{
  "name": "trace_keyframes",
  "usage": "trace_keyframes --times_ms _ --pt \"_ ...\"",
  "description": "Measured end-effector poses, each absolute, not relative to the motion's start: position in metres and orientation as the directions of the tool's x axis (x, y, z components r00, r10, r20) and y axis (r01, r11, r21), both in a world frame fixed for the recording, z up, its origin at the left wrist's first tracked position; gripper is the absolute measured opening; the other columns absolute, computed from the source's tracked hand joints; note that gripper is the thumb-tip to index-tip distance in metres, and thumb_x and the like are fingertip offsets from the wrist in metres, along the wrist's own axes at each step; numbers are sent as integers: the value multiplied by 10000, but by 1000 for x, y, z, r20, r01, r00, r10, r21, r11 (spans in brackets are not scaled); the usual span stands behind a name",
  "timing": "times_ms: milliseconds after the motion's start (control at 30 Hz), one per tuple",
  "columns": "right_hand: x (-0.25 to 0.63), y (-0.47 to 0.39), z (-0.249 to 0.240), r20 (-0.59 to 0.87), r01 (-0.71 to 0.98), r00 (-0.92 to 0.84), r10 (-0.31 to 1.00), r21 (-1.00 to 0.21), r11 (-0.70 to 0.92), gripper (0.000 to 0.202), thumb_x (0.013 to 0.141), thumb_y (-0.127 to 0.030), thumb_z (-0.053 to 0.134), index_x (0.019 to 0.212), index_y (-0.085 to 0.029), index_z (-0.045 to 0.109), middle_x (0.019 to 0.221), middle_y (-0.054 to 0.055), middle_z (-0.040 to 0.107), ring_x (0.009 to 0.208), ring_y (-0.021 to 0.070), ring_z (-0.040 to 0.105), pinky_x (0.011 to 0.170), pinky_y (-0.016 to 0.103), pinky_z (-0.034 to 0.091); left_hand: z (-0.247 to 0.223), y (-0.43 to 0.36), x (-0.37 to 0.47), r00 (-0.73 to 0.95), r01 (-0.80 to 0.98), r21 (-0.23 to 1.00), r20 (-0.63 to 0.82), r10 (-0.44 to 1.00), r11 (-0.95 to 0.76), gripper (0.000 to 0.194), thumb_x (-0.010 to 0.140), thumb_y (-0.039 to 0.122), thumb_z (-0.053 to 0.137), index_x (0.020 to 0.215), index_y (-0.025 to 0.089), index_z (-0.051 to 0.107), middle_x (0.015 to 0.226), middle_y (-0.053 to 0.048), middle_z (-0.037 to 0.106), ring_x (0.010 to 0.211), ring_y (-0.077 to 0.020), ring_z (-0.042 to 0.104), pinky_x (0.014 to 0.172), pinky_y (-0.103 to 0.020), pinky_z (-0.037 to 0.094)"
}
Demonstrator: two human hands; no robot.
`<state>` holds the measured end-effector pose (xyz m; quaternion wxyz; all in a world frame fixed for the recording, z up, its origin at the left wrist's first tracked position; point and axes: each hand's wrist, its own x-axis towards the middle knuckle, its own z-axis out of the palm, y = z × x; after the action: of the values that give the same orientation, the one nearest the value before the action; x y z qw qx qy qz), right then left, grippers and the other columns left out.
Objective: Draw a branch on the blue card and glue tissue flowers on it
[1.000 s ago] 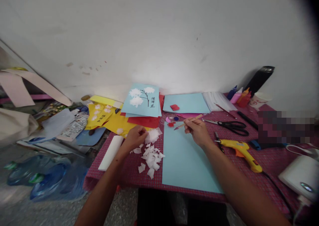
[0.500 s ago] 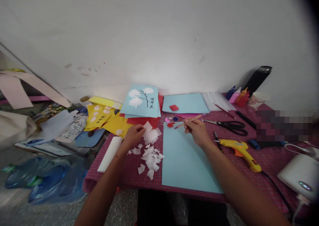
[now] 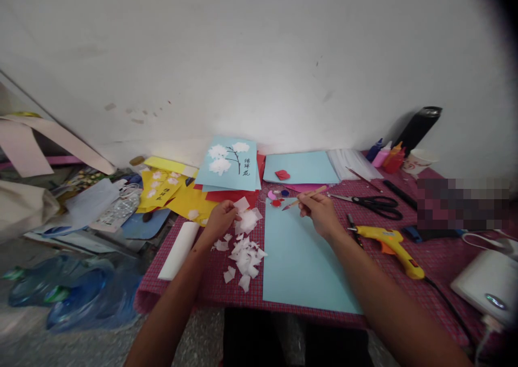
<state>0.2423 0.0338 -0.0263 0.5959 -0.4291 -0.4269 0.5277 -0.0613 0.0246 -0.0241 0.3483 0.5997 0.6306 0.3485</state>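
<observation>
Left hand rightward, brush aslant leftward

A small white piece has been brought into sight at the fingers of the left hand; a second ago, only the stack of white squares could be seen there, its left edge met by the fingertips. The piece is now held near one corner, with its far end shown beyond the stack. Over the last half second, the hand has been moved slightly to the right, and the left forearm has been carried the same way. The view has also been turned a little since a second ago, the thermos being seen slightly further left.
</observation>
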Motion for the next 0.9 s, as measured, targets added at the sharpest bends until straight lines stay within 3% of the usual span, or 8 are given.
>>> trace_keyframes --times_ms 167,300,633,800,900 --pt "243 34 -27 60 -258 79 995 -963 79 333 699 -459 822 658 -183 641 605 -10 612 467 98 497 453 248 391 -21 25 -61 -31 510 860 16 999 2 155 871 356 494 837 206 483 662 22 610 544 -128 599 517 -222 470" --pt "243 35 -28 64 -250 75 995 -965 81 346 701 -474 819 641 -187 635 604 -7 614 470 101 501 451 251 392 -20 24 -63 -25 551 833 63 998 -39 162 880 368 496 854 210 516 675 39 539 569 -128 552 519 -218 444" --pt "241 33 -24 66 -259 72 995 -962 83 348 693 -470 821 638 -184 630 592 -9 610 460 98 501 440 245 395 -18 20 -73 54 705 697 129 990 -130 194 874 349 502 841 208 631 749 0 651 671 -160 598 603 -246 424" --pt "240 32 -24 67 -264 70 995 -961 83 344 685 -469 823 641 -182 638 586 -9 611 455 95 501 434 243 389 -18 20 -72 34 640 765 66 997 -72 181 855 353 520 828 203 618 625 13 628 561 -155 594 533 -238 411" --pt "240 32 -23 66 -266 72 995 -960 83 337 683 -468 824 648 -185 645 590 -9 613 453 95 498 433 244 388 -23 22 -69 15 588 808 41 999 -42 180 876 371 497 841 202 548 669 3 643 600 -160 648 509 -221 443"
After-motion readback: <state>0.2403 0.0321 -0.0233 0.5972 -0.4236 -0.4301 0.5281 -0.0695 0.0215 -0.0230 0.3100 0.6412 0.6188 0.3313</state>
